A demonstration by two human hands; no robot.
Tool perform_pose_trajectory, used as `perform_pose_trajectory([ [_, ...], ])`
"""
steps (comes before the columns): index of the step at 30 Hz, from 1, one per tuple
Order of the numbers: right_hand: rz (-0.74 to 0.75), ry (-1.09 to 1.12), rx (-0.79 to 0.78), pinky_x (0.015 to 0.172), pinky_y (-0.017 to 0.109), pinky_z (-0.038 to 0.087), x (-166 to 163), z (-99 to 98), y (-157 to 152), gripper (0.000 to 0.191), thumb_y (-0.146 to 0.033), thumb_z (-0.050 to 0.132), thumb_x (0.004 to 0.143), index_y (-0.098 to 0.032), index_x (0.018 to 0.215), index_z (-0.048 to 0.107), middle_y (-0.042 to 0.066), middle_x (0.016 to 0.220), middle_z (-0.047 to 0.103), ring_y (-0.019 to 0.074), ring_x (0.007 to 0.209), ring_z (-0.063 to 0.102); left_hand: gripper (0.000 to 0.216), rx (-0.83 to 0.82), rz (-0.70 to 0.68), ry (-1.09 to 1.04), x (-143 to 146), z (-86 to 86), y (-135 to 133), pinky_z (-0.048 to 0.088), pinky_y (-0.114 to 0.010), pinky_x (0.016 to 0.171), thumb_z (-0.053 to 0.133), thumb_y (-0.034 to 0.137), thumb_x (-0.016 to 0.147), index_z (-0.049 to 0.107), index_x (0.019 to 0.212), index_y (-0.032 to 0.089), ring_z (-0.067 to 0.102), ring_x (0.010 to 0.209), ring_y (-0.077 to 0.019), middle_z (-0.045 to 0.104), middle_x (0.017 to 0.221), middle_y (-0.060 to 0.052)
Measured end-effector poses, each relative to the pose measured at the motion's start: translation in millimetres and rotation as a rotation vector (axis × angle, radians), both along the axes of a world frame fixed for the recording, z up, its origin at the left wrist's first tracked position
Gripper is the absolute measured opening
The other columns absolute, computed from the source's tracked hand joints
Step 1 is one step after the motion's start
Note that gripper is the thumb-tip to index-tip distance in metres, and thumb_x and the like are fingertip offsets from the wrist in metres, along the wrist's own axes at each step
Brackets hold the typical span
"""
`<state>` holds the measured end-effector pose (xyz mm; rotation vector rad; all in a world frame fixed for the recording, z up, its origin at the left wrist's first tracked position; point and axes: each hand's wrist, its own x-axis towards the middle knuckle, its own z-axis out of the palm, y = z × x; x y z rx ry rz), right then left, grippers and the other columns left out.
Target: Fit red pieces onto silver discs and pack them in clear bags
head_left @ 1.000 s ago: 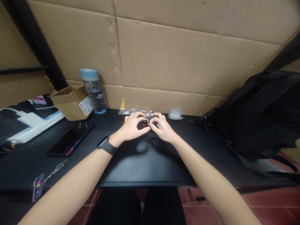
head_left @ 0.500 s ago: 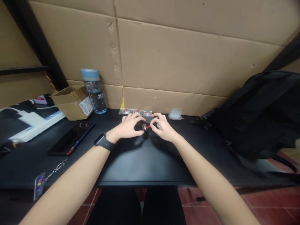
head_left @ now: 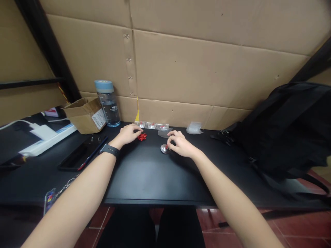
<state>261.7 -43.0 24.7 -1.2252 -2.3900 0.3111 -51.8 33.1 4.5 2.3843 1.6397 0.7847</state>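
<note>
My right hand (head_left: pixel 179 144) pinches the red stem of a shiny, clear round disc that looks like a suction cup (head_left: pixel 163 148). The disc faces up, tilted, close over the black table. My left hand (head_left: pixel 129 134) is at a small pile of red plastic pieces (head_left: pixel 142 137), thumb and forefinger curved beside it with a slight gap; nothing shows in its grasp. Behind the hands, a row of clear packets (head_left: pixel 151 126) holds similar discs with red parts. A flat clear plastic bag (head_left: pixel 164 132) lies between those packets and my right hand.
Further right along the cardboard wall sits a stack of clear bags (head_left: pixel 194 128). A water bottle (head_left: pixel 108 105), an open cardboard box (head_left: pixel 85 115), a dark tablet (head_left: pixel 80 153) and a white power strip (head_left: pixel 48 140) are on the left. A black backpack (head_left: pixel 289 137) occupies the right side.
My left hand has moved left, away from the suction cup, uncovering the red pieces. My right hand still holds the cup, now lower and turned with its face upward. The view has shifted slightly.
</note>
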Motion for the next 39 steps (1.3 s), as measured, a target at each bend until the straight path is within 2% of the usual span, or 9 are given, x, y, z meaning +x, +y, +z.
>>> perform_pose_trajectory([
  [6,-0.039,0.029,0.035,0.103,0.05,0.042,10.6,0.3,8.3,0.01,-0.027,0.063,0.093,-0.022,0.09,0.071,0.01,0.124,0.06,0.0275,0.116,0.053,0.035,-0.089,0.021,0.148,3.2,-1.6,1.8,0.047,-0.042,0.101,0.047,0.03,0.095,0.077,0.112,0.033,0.062,0.121,-0.0284,0.072,0.128,0.0],
  [10,-0.119,0.05,0.089,0.1,0.045,0.044,27.1,-3.1,20.4,0.009,-0.022,0.065,0.089,-0.022,0.096,0.071,0.009,0.113,0.064,0.0254,0.108,0.057,0.047,-0.078,0.022,0.184,0.8,-1.9,1.5,0.046,-0.044,0.099,0.045,0.014,0.086,0.078,0.112,0.037,0.061,0.121,-0.0302,0.07,0.131,0.002],
  [14,-0.148,0.056,0.099,0.099,0.044,0.045,39.5,-7.8,29.8,0.009,-0.019,0.065,0.088,-0.022,0.092,0.072,0.008,0.108,0.066,0.0246,0.105,0.06,0.053,-0.062,0.044,0.208,-3.0,-5.0,2.9,0.044,-0.048,0.101,0.046,0.01,0.08,0.078,0.112,0.038,0.059,0.123,-0.0321,0.07,0.131,0.001],
  [18,-0.14,0.05,0.101,0.101,0.044,0.045,44.4,-11.5,33.9,0.012,-0.018,0.063,0.089,-0.022,0.093,0.074,0.009,0.108,0.068,0.0244,0.106,0.062,0.046,-0.03,0.065,0.204,-6.0,-7.4,5.5,0.043,-0.048,0.1,0.046,0.017,0.088,0.078,0.113,0.037,0.059,0.122,-0.0327,0.071,0.129,-0.001],
  [24,-0.112,0.018,0.079,0.1,0.042,0.048,46.4,-11.7,32.9,0.023,-0.019,0.068,0.087,-0.022,0.108,0.074,0.01,0.116,0.07,0.0251,0.108,0.064,0.029,0.019,0.02,0.169,-3.6,-4.6,2.8,0.043,-0.044,0.097,0.054,0.035,0.094,0.077,0.111,0.034,0.06,0.118,-0.0312,0.073,0.125,-0.001],
  [29,-0.07,0.002,0.01,0.089,0.035,0.053,46.2,-11.8,31.5,0.019,-0.017,0.066,0.086,-0.021,0.103,0.075,0.008,0.105,0.072,0.021,0.092,0.068,0.023,0.024,0.062,0.161,0.4,-4.7,-1.0,0.043,-0.044,0.094,0.058,0.038,0.092,0.079,0.099,0.03,0.062,0.114,-0.0316,0.076,0.116,-0.004],
  [34,-0.148,0.011,0.061,0.095,0.039,0.052,48.9,-17.4,34.6,0.039,-0.02,0.073,0.082,-0.016,0.12,0.07,0.014,0.12,0.069,0.0249,0.101,0.068,0.02,0.031,0.06,0.145,0.5,-7.1,-0.2,0.043,-0.044,0.092,0.061,0.037,0.092,0.079,0.096,0.03,0.063,0.113,-0.0318,0.076,0.114,-0.004],
  [39,-0.12,-0.009,0.002,0.091,0.037,0.053,50.7,-19.8,36.8,0.03,-0.024,0.071,0.085,-0.02,0.114,0.073,0.01,0.112,0.074,0.0244,0.096,0.07,0.019,-0.001,0.028,0.121,3.0,-6.5,0.4,0.044,-0.043,0.093,0.06,0.037,0.092,0.079,0.094,0.032,0.065,0.111,-0.0306,0.077,0.112,-0.002],
])
